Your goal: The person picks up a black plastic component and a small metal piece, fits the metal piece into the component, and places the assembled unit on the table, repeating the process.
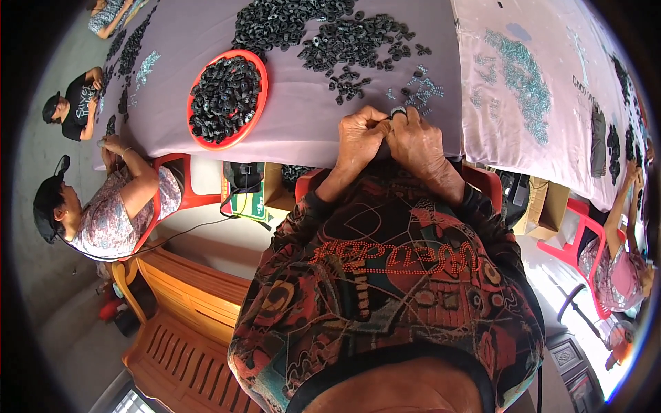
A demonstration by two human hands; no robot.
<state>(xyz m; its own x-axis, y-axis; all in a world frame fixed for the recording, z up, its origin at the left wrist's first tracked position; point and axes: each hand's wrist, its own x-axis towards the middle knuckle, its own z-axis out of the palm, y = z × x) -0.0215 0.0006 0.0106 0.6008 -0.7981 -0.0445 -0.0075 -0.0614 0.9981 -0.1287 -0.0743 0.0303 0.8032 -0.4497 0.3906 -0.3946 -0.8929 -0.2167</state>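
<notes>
2 hands point(359, 140) at table edge point(292, 158), room leftward

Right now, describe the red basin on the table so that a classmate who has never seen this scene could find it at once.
On the pale purple tablecloth, look left of the person's left hand, near the cloth's front edge. There sits a round red basin heaped with small black pieces. Its red rim sets it apart from the black piles lying loose on the cloth.

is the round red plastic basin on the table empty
No, the round red plastic basin is heaped with small black pieces.
</notes>
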